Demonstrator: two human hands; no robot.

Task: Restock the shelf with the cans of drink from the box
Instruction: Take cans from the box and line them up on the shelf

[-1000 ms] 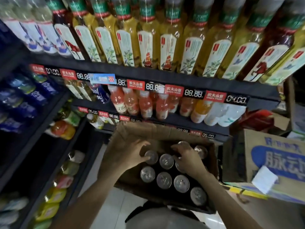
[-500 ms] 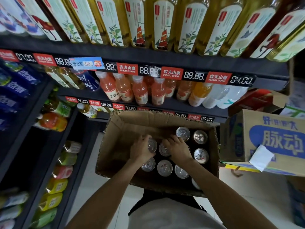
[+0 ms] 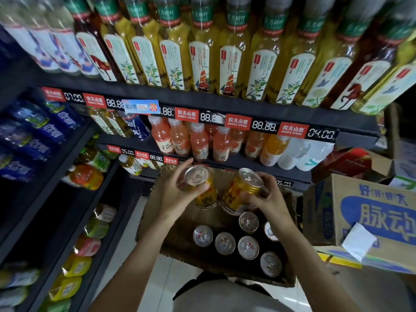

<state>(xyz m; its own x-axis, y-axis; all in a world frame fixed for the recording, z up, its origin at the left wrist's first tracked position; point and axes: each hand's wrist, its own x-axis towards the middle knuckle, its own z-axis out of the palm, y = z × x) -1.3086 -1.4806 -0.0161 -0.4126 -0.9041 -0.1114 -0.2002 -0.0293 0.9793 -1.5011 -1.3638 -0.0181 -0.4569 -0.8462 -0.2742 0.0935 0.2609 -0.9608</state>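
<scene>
Golden can (image 3: 203, 188) grasped by left hand (image 3: 177, 194); second can (image 3: 240, 190) grasped by right hand (image 3: 267, 199), both held above box (image 3: 153, 212); six cans (image 3: 225, 243) left inside.

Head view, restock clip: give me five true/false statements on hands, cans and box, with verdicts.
1. Each hand holds one gold drink can. True: the left hand grips one gold can, the right hand another gold can.
2. Both held cans stand on the shelf. False: they are held above the brown cardboard box.
3. The box is empty. False: silver-topped cans stand inside.
4. The orange juice bottles are on a shelf beyond the box. True.
5. The blue-printed carton lies left of the box. False: it is on the right.
</scene>
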